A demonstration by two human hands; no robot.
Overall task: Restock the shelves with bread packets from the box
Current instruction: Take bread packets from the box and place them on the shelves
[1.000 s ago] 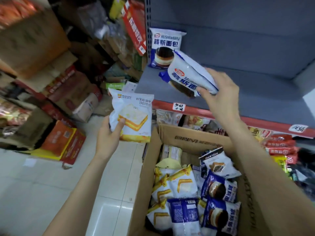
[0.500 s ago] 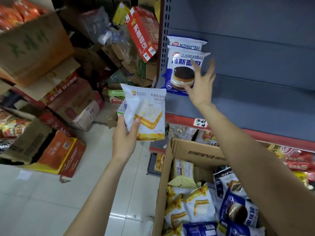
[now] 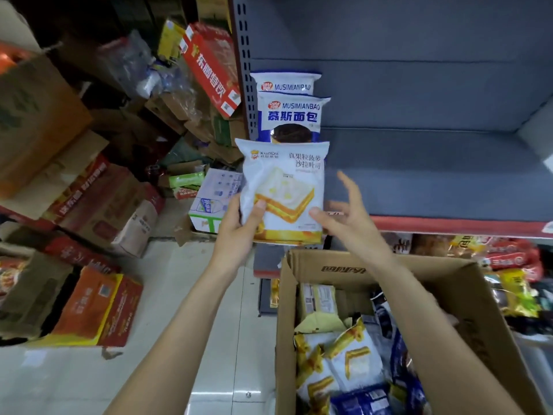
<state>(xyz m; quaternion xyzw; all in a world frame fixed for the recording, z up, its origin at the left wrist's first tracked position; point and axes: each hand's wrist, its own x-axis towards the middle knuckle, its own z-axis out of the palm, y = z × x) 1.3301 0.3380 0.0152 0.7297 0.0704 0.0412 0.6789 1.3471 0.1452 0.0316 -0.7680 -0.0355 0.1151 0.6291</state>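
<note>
Having let go of the blue mousse bread packet [image 3: 291, 118], now upright on the grey shelf [image 3: 434, 175] above the box [image 3: 466, 298], the right hand [image 3: 348, 217] reaches, fingers spread, for the sandwich bread packet [image 3: 284, 187] gripped in the left hand [image 3: 239, 232], stacked cartons [image 3: 98, 307] lying left.

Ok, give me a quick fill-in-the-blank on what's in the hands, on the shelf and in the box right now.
1. The white sandwich bread packet is gripped by the ____ hand.
2. The right hand is ____, its thumb at the packet's edge.
3. ____ blue mousse bread packets stand on the grey shelf.
4. The cardboard box sits ____ that shelf.

Missing words: left; open; Two; below
</note>
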